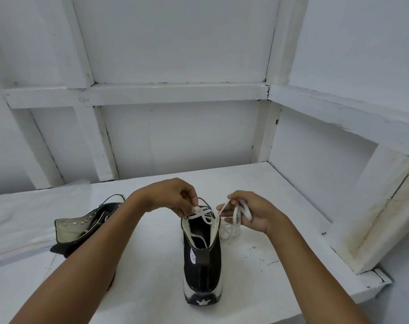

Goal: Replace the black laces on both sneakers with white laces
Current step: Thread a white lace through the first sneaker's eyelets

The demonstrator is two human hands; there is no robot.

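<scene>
Sneakers (202, 260) two, lace (230, 230) one, pinched by left hand (173, 195), right hand (253, 212)

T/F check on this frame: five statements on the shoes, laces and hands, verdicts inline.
1. The centre sneaker stands upright, heel toward the camera. True.
2. The left hand is open and holds nothing. False: it pinches the white lace at the top of the centre sneaker.
3. The right hand holds a loose bunch of white lace. True.
4. The second sneaker stands upright too. False: it lies on its side, left of the centre sneaker.
5. Both sneakers rest on the white table. True.
</scene>
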